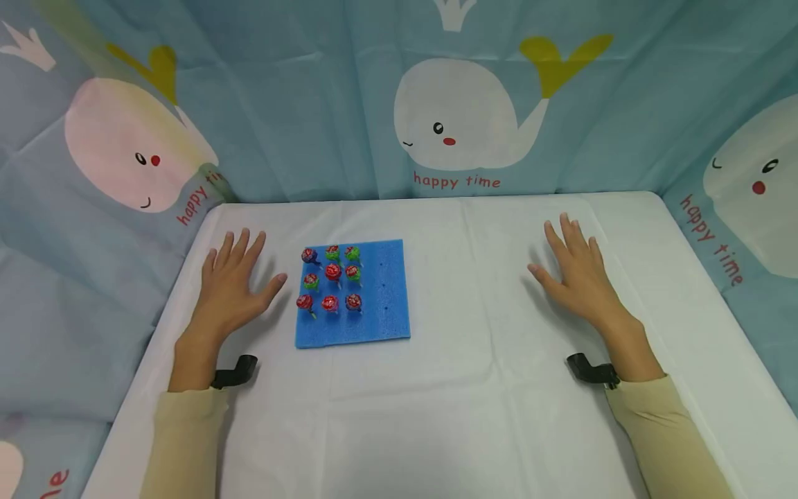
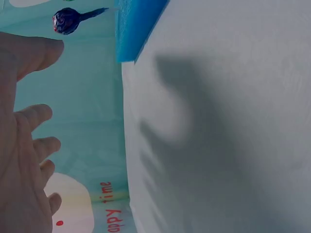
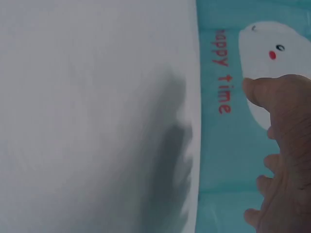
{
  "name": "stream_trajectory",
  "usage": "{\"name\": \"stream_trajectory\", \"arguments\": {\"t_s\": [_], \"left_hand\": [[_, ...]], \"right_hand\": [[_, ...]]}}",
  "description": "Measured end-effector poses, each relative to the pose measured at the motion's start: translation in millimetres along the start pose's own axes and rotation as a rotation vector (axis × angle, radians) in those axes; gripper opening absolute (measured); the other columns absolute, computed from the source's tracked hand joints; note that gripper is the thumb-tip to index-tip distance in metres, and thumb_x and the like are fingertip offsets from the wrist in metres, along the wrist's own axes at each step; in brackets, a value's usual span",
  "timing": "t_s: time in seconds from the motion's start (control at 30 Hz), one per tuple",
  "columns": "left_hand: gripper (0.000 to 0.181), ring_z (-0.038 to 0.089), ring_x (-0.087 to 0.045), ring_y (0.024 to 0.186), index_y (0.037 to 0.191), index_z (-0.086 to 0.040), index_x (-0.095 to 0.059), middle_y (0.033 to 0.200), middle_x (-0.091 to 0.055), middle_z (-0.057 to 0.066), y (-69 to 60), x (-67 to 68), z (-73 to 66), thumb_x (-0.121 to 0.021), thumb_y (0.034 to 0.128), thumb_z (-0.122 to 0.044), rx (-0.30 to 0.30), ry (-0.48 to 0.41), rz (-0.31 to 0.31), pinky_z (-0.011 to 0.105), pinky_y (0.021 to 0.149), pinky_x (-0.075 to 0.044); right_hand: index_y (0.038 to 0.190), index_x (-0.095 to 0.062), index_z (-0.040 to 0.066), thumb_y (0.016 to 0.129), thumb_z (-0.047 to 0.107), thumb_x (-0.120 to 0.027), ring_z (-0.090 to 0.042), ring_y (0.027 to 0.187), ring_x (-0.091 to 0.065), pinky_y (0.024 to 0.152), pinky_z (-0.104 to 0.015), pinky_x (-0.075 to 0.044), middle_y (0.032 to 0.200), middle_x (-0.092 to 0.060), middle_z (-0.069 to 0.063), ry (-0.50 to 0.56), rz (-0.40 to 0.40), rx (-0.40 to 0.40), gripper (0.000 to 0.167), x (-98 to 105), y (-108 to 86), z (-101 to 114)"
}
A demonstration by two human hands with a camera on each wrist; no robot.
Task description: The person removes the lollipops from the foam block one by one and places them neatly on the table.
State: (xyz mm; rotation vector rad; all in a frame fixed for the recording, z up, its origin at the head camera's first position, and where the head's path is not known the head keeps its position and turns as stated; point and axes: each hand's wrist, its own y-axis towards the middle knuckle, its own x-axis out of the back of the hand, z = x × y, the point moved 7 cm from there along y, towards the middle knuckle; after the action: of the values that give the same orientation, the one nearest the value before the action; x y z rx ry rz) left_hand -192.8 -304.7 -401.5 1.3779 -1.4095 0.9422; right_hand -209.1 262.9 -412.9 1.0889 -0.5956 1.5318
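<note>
My left hand (image 1: 231,287) is spread above the left part of the table, holding nothing, its thumb pointing toward a blue foam board (image 1: 383,291). Stuck upright in that board are several wrapped lollipops (image 1: 333,272) in rows on its left side, with red, green and dark wrappers. In the left wrist view a dark purple lollipop (image 2: 66,21) stands beyond the thumb, its stick in the edge of the board (image 2: 138,29). On the far right my right hand (image 1: 580,281) is spread over the table, fingers extended and apart from any object.
A white cloth covers the table (image 1: 436,416). Small holes dot the right side of the board. Blue curtains (image 1: 299,125) with whale prints stand behind and at both sides. A black wrist camera (image 1: 235,371) sits on the left wrist, another (image 1: 591,369) on the right.
</note>
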Motion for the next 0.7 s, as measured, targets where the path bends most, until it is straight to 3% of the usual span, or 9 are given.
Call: {"name": "stream_trajectory", "arguments": {"t_s": [0.33, 0.5, 0.7], "left_hand": [[0.084, 0.045, -0.006, 0.167, 0.171, -0.022, -0.020, 0.177, -0.017, 0.021, 4.5, -10.7, -11.2, -0.056, 0.1017, -0.054, -0.043, -0.016, 0.050, 0.076, 0.129, -0.006], [0.080, 0.049, -0.013, 0.164, 0.170, -0.020, -0.025, 0.175, -0.023, 0.025, 3.7, -18.6, -17.2, -0.057, 0.1029, -0.050, -0.051, -0.008, 0.085, 0.078, 0.128, -0.010], [0.077, 0.050, -0.018, 0.163, 0.169, -0.018, -0.028, 0.173, -0.026, 0.026, -1.8, -27.8, -18.3, -0.057, 0.1040, -0.047, -0.034, -0.009, 0.131, 0.077, 0.128, -0.012]], "right_hand": [[0.161, -0.042, 0.002, 0.100, 0.024, -0.071, -0.054, 0.158, -0.028, 0.124, -0.075, -0.024, 0.172, -0.028, -0.029, 0.066, -0.003, 0.090, 0.071, -22.0, 14.4, 32.7], [0.160, -0.043, 0.001, 0.100, 0.022, -0.071, -0.054, 0.152, -0.039, 0.121, -0.072, -0.034, 0.166, -0.037, -0.031, 0.074, 0.002, 0.143, 0.069, -34.7, 20.4, 51.2], [0.160, -0.043, 0.003, 0.100, 0.024, -0.072, -0.050, 0.150, -0.044, 0.121, -0.069, -0.037, 0.165, -0.040, -0.028, 0.099, 0.045, 0.178, 0.069, -48.9, 27.6, 82.1]]}}
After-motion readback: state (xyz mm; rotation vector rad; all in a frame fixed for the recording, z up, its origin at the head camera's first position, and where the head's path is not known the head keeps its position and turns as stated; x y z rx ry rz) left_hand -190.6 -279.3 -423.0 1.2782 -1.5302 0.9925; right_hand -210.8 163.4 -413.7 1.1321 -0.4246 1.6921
